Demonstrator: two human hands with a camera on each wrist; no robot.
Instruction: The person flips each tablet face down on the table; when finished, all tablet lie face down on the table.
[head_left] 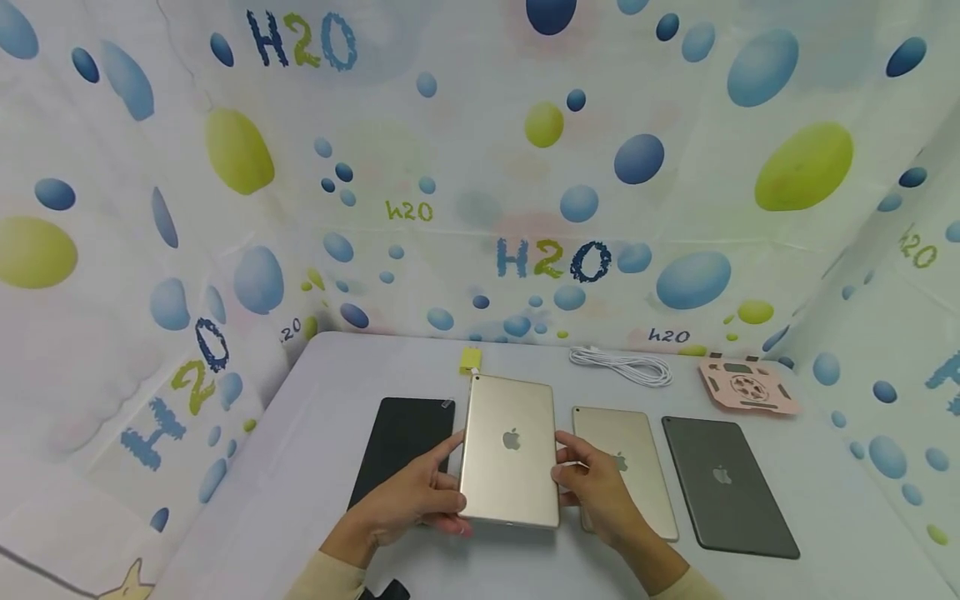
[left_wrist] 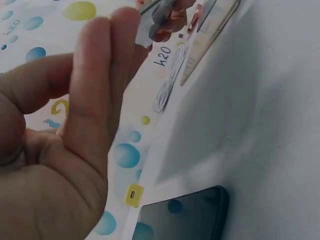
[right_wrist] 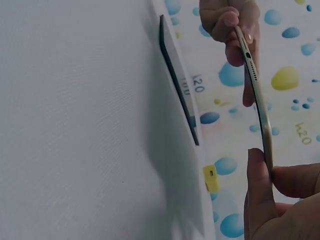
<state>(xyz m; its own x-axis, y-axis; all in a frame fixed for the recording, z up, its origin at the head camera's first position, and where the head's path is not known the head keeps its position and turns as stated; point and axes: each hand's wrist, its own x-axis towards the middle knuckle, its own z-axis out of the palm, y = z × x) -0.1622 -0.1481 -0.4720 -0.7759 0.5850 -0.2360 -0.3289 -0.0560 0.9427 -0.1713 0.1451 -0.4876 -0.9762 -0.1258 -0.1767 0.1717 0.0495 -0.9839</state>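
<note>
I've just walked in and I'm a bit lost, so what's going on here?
Someone's left hand and right hand grip a gold tablet by its two long edges, holding it up off the white table with its back facing the head camera. A black tablet lies to its left; a second gold tablet and a dark grey tablet lie to its right.

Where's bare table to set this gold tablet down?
Bare table lies left of the black tablet and right of the gray tablet. The middle is crowded: left hand and right hand hold the raised gold tablet between the black tablet and the flat gold tablet.
</note>
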